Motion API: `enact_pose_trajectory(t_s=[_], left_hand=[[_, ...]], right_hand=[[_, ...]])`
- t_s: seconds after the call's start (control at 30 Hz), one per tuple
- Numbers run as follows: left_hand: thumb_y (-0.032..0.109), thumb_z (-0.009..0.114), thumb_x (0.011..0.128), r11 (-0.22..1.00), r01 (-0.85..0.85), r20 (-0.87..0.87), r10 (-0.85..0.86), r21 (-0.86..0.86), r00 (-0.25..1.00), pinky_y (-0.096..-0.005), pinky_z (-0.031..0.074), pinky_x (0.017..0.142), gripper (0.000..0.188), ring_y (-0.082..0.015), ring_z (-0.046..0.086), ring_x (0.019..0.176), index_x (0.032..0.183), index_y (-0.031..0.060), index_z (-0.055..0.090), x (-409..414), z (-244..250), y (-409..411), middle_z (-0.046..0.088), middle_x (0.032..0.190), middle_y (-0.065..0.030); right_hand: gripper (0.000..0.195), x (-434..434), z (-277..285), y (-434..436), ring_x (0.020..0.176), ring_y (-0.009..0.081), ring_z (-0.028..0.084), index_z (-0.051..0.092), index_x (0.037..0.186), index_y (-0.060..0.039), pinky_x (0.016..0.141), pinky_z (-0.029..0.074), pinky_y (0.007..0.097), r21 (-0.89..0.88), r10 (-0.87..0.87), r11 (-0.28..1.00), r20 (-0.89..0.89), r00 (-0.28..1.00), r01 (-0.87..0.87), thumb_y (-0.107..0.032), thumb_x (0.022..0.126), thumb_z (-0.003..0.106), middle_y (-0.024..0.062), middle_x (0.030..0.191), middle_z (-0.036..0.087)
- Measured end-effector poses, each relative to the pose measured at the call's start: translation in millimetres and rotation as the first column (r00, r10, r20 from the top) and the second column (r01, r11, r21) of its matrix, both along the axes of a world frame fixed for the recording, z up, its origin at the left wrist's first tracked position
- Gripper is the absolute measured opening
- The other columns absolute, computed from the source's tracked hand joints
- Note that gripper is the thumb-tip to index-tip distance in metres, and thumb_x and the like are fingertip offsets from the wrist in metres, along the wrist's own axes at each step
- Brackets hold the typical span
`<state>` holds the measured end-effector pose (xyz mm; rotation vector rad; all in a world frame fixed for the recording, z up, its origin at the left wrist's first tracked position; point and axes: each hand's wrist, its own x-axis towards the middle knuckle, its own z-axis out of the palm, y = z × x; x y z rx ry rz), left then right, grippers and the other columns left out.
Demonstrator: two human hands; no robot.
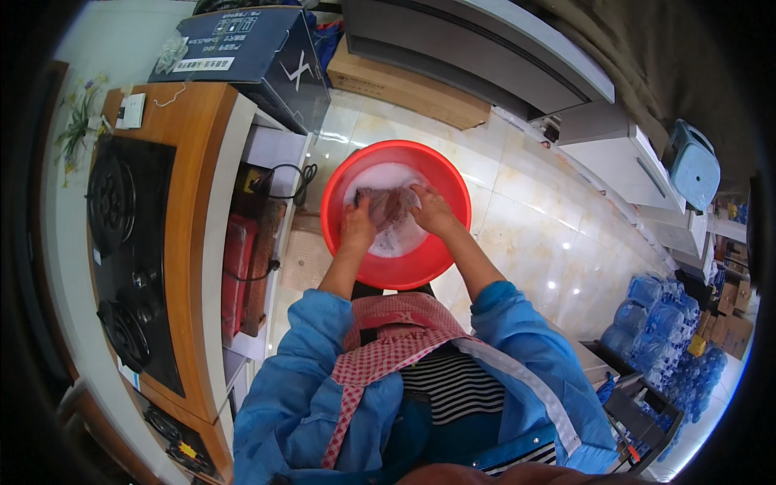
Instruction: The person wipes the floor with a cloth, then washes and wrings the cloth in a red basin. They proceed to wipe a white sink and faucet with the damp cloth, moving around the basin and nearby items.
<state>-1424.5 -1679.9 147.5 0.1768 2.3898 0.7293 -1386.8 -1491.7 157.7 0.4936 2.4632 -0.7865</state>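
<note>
In front of me is a round red plastic basin [424, 267] with white suds [381, 176] over its water. A wet, brownish-mauve cloth [387, 208] lies half sunk in the foam. My left hand [357, 225] grips the cloth's left end, where a darker bunched part shows by the fingers. On the opposite side my right hand [431, 209] has its fingers bent on the cloth's right end, the tips wet with foam. The lower part of the cloth is hidden under the suds.
Left stands a counter with a black gas hob [136, 260]; below it are a red container [237, 273] and a loose black cable [303, 182]. Cardboard boxes [403, 85] line the far side. Several blue water bottles [652, 321] stand right, beyond glossy floor tiles [527, 224].
</note>
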Motion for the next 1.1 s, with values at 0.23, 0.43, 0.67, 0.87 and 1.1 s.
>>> enact_pose_trajectory(t_s=[0.23, 0.43, 0.67, 0.87, 1.1], left_hand=[[0.019, 0.059, 0.082, 0.907, 0.296, 0.167, -0.255, -0.301, 0.952, -0.0487, 0.041, 0.097, 0.054, -0.0442, 0.041, 0.12, 0.133, 0.0159, 0.041, 15, -88, 5, 0.043, 0.127, -0.0259], [0.018, 0.052, 0.084, 0.956, 0.154, 0.244, -0.091, -0.25, 0.966, -0.0482, 0.045, 0.092, 0.042, -0.0423, 0.053, 0.109, 0.125, 0.0086, 0.049, 26, -140, 1, 0.05, 0.124, -0.025], [0.025, 0.055, 0.083, 0.813, -0.579, 0.211, 0.556, 0.065, 0.804, -0.0467, 0.048, 0.089, 0.039, -0.0344, 0.056, 0.11, 0.118, 0.0059, 0.055, 4, -83, 19, 0.06, 0.114, -0.019], [0.065, 0.045, 0.084, -0.03, -0.976, 0.934, 0.3, 0.214, 0.196, -0.0459, 0.049, 0.087, 0.066, -0.0328, 0.058, 0.1, 0.121, 0.0107, 0.053, 16, -126, 36, 0.06, 0.109, -0.0142], [0.057, 0.049, 0.086, -0.08, -0.987, 0.988, -0.055, 0.137, 0.142, -0.0441, 0.05, 0.081, 0.059, -0.0283, 0.061, 0.091, 0.119, 0.0084, 0.056, 16, -99, 26, 0.063, 0.104, -0.0135]], right_hand=[[0.068, -31, -68, -27, 0.132, 0.0443, 0.029, 0.035, 0.14, -0.0196, 0.099, 0.039, 0.0535, 0.166, 0.057, 0.982, 0.201, 0.978, -0.091, -0.045, 0.083, 0.062, 0.0223, 0.146, 0.027], [0.047, -37, -103, -38, 0.119, 0.0402, 0.047, 0.054, 0.123, -0.0097, 0.094, 0.044, 0.0512, 0.11, 0.036, 0.99, 0.384, 0.922, -0.084, -0.034, 0.084, 0.06, 0.0207, 0.136, 0.042], [0.026, -21, -183, -24, 0.084, 0.0316, 0.066, 0.069, 0.087, -0.0017, 0.076, 0.053, 0.0417, 0.233, 0.018, 0.972, 0.062, 0.998, -0.032, -0.021, 0.081, 0.053, 0.019, 0.092, 0.067], [0.018, -10, -91, -54, 0.067, 0.0212, 0.06, 0.064, 0.077, 0.0012, 0.061, 0.049, 0.0371, -0.572, -0.345, 0.786, -0.091, 0.934, 0.235, -0.016, 0.074, 0.058, 0.0114, 0.081, 0.064], [0.02, 18, -23, -72, 0.074, 0.0171, 0.058, 0.065, 0.092, -0.0036, 0.064, 0.047, 0.0308, -0.818, -0.411, 0.574, -0.256, 0.875, 0.03, -0.01, 0.074, 0.064, 0.0038, 0.09, 0.054]])
